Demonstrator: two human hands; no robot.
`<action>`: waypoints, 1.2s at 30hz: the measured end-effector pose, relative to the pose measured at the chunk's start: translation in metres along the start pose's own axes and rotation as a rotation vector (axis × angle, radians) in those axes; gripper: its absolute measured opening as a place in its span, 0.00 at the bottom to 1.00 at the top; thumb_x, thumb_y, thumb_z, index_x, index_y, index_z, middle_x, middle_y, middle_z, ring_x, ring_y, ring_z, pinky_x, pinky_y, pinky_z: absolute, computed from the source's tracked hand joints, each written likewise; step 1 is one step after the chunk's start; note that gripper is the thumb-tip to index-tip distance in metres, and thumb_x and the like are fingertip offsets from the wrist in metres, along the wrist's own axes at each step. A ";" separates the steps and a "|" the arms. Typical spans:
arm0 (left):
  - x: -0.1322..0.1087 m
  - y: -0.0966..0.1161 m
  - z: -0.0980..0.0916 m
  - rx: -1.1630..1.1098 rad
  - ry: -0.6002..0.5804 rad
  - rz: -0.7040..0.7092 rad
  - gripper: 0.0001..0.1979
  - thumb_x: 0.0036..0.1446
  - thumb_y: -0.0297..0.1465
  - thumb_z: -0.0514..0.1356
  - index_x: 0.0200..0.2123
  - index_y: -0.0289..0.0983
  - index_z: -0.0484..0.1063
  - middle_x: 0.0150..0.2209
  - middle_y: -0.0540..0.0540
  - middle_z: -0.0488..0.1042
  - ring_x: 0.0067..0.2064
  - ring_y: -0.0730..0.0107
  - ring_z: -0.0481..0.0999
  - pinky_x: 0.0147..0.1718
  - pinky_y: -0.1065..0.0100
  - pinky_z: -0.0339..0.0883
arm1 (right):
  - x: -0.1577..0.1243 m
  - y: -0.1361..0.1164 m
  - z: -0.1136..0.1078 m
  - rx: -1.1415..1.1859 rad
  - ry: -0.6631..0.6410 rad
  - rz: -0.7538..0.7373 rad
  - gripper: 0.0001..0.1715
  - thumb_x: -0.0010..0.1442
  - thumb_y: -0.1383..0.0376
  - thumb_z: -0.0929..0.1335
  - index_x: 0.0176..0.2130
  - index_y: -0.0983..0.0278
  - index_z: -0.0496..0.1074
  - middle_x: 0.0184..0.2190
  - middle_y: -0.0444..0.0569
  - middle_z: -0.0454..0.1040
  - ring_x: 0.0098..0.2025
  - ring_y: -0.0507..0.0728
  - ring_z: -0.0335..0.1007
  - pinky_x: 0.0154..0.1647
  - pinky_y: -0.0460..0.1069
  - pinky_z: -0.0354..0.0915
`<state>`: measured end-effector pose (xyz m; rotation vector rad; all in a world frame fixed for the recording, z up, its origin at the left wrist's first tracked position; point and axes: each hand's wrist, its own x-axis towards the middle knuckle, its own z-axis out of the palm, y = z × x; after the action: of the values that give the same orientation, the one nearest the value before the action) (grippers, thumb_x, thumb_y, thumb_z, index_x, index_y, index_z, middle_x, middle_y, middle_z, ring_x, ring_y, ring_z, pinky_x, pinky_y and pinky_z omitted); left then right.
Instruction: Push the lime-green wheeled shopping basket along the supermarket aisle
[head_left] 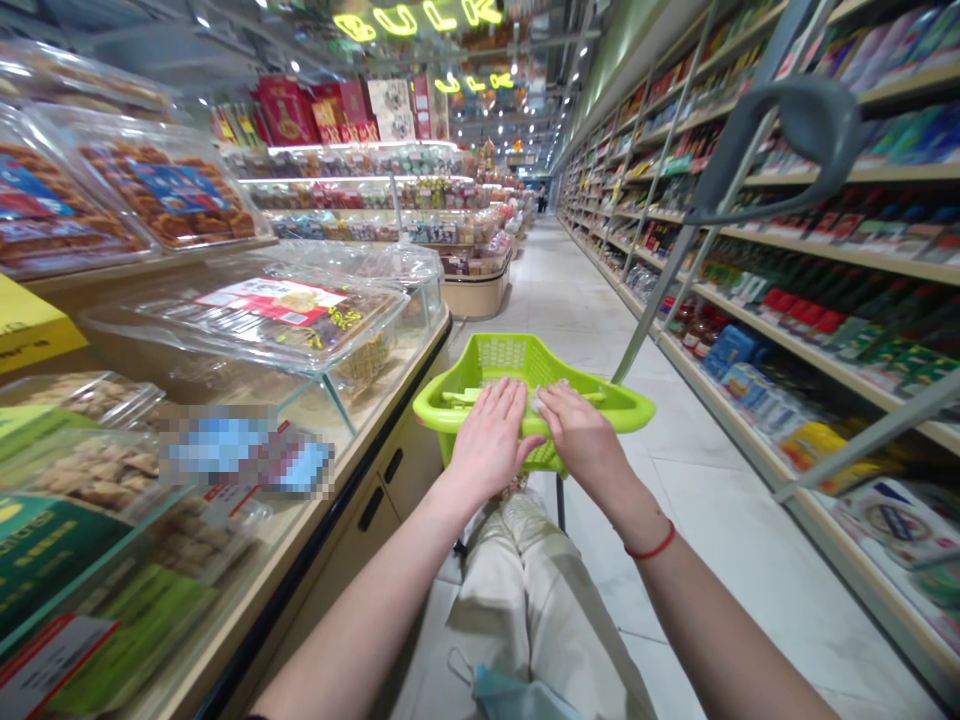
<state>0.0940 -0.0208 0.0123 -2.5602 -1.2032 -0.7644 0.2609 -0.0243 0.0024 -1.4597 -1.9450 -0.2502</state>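
Ahead of my body is a bright green plastic shopping basket (630, 411) with a perforated far wall, standing on thin legs like a small trolley. My left hand (491, 430) lies palm down over its near rim, fingers stretched forward and close together, thumb out to the side. Beside it, my right hand (581, 425) rests palm down over the same rim, its fingers pointing forward and inward. A small whitish bit shows by the right fingertips; I cannot make out what it is. Part of the basket's inside is hidden behind both hands.
On the left runs a display counter (382, 440) with clear packs of snacks (292, 310). To the right stand tall stocked shelves (840, 360) and a ladder (649, 310) with a grey handle. A pale tiled aisle (547, 270) leads straight ahead.
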 end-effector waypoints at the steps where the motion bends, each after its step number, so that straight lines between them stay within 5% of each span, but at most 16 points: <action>1: 0.001 0.000 0.003 0.004 -0.007 -0.004 0.31 0.65 0.38 0.56 0.65 0.27 0.56 0.65 0.31 0.62 0.69 0.52 0.56 0.66 0.50 0.53 | -0.008 0.001 0.000 0.014 0.024 -0.033 0.21 0.67 0.68 0.61 0.53 0.69 0.75 0.55 0.59 0.75 0.63 0.63 0.65 0.65 0.60 0.61; 6: 0.000 -0.003 0.010 -0.007 0.009 -0.006 0.28 0.64 0.38 0.57 0.63 0.31 0.61 0.64 0.32 0.65 0.67 0.53 0.61 0.65 0.49 0.56 | -0.027 0.007 0.000 0.059 0.046 -0.112 0.22 0.68 0.68 0.60 0.57 0.68 0.71 0.58 0.58 0.72 0.66 0.62 0.61 0.66 0.61 0.61; 14: 0.001 -0.003 0.012 -0.009 0.035 -0.021 0.26 0.64 0.36 0.57 0.62 0.31 0.62 0.63 0.32 0.66 0.67 0.53 0.62 0.64 0.50 0.58 | 0.057 0.005 -0.004 -0.109 -0.317 0.224 0.19 0.67 0.67 0.61 0.50 0.64 0.77 0.49 0.56 0.79 0.55 0.60 0.74 0.58 0.52 0.65; 19: 0.001 -0.005 0.013 0.013 0.039 -0.018 0.25 0.65 0.36 0.55 0.61 0.31 0.63 0.63 0.34 0.66 0.66 0.54 0.63 0.64 0.51 0.58 | 0.073 -0.001 -0.011 -0.129 -0.364 0.301 0.19 0.68 0.63 0.61 0.50 0.62 0.77 0.47 0.55 0.80 0.52 0.60 0.76 0.54 0.52 0.67; 30: -0.003 -0.010 0.011 0.001 0.046 -0.032 0.28 0.64 0.40 0.58 0.62 0.31 0.63 0.64 0.35 0.66 0.66 0.54 0.63 0.63 0.54 0.59 | -0.043 0.006 -0.003 0.046 0.123 -0.065 0.22 0.70 0.66 0.59 0.58 0.67 0.71 0.61 0.56 0.70 0.66 0.58 0.60 0.67 0.57 0.60; 36: -0.002 -0.012 0.013 0.010 0.050 -0.025 0.29 0.63 0.41 0.58 0.63 0.32 0.63 0.63 0.35 0.66 0.66 0.54 0.63 0.64 0.54 0.59 | -0.001 0.021 0.003 0.031 0.057 0.031 0.20 0.68 0.67 0.60 0.52 0.65 0.77 0.54 0.55 0.76 0.58 0.60 0.71 0.62 0.56 0.66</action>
<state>0.0885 -0.0099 0.0000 -2.5074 -1.2231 -0.8206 0.2788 -0.0167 -0.0053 -1.4464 -1.8710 -0.2443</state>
